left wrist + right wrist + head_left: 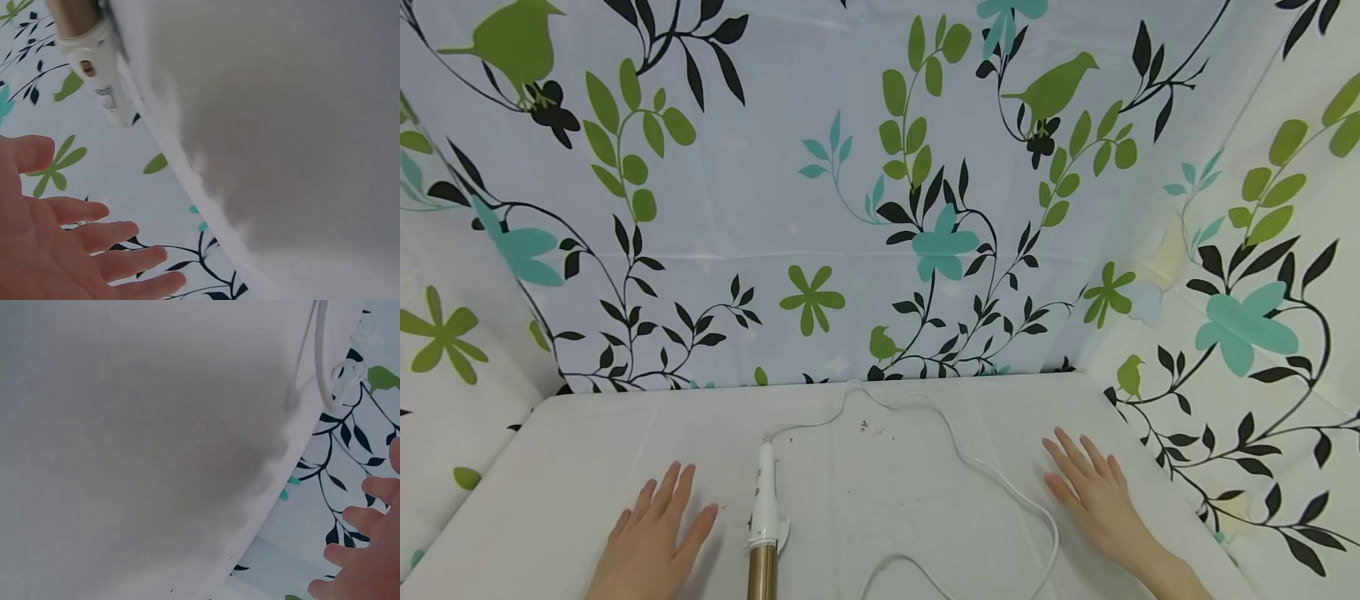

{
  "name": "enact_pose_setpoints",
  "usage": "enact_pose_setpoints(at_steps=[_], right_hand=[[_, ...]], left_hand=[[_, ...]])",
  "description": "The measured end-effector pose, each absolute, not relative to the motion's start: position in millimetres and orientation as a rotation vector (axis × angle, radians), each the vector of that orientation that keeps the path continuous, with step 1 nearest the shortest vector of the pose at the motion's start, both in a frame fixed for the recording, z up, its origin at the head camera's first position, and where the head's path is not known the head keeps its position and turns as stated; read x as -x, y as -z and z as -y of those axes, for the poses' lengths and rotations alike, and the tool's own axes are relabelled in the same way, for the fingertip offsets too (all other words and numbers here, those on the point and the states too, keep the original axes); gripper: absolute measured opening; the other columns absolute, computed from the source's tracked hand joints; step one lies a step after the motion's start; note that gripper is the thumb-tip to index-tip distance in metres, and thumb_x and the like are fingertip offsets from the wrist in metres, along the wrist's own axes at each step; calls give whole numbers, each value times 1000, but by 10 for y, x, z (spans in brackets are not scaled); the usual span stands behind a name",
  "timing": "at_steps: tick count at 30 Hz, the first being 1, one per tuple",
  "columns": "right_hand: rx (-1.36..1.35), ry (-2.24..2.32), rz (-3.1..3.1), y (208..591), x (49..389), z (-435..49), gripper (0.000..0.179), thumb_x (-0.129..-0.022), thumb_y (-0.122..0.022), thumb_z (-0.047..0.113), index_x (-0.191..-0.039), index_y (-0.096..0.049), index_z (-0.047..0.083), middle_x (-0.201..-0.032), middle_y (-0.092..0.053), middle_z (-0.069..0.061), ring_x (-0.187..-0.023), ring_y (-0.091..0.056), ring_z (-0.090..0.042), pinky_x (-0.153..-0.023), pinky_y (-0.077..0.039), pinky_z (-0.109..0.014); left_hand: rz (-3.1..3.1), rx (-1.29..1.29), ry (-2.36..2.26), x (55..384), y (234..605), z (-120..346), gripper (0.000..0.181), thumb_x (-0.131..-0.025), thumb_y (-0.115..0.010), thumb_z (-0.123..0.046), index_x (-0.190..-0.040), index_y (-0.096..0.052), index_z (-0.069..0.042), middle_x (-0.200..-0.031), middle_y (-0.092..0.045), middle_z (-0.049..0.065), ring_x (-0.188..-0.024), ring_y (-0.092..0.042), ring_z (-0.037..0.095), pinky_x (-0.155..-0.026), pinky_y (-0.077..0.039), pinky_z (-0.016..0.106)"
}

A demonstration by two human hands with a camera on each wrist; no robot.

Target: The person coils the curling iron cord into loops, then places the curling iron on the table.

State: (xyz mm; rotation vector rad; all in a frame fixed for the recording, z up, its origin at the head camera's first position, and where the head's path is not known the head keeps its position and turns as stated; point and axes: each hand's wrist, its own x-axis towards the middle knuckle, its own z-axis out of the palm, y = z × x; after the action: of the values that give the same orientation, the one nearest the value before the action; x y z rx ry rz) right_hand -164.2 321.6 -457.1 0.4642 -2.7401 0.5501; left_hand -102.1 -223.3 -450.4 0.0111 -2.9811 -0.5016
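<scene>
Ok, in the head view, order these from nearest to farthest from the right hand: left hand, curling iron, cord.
From the right hand:
1. Cord: its bend passes just to the left of the hand.
2. Curling iron: farther left, between the two hands.
3. Left hand: farthest, on the iron's left side.

Two hands, one curling iron, one cord.

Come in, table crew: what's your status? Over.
Left hand, right hand: both empty, fingers extended. White-and-gold wand between them, untouched. White cord loops between wand and right hand.
</scene>
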Motion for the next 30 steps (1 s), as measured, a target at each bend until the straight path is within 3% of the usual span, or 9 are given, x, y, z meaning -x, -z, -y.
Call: enact_pose_setpoints(at_steps=[4,17,25,30], right_hand=[[-465,-629,2738,4537,1645,-2992,49,-102,-55,30,-147,-49,10,-156,-40,-18,-141,-27,-53,-106,-13,-75],[-427,-946,2723,4373,1676,-2444,51,-105,-50,32,-148,-46,5,-157,-37,-18,-143,-28,-49,-106,-16,-74],[-377,-1124,2729,4216,1726,-2232,55,-106,-45,39,-152,-41,8,-161,-31,-14,-147,-22,-46,-109,-16,-73],[-414,-1205,2690,4134,1756,-2107,55,-107,-46,37,-152,-41,6,-162,-30,-15,-148,-22,-43,-112,-17,-70]], left_hand=[[2913,26,685,1025,4396,2095,73,-104,-47,-48,-150,-35,7,-151,-36,34,-133,-38,58,-101,-35,70],[2888,-92,1233,1161,4065,1783,74,-105,-38,-53,-158,-22,-4,-155,-39,22,-138,-43,45,-105,-37,63],[2360,-254,2159,1349,3992,1685,57,-108,-38,-39,-155,-27,-8,-161,-27,15,-148,-26,36,-118,-22,56],[2100,-375,2324,1418,4081,1607,52,-108,-40,-27,-153,-29,-4,-159,-27,13,-147,-24,32,-121,-15,52]])
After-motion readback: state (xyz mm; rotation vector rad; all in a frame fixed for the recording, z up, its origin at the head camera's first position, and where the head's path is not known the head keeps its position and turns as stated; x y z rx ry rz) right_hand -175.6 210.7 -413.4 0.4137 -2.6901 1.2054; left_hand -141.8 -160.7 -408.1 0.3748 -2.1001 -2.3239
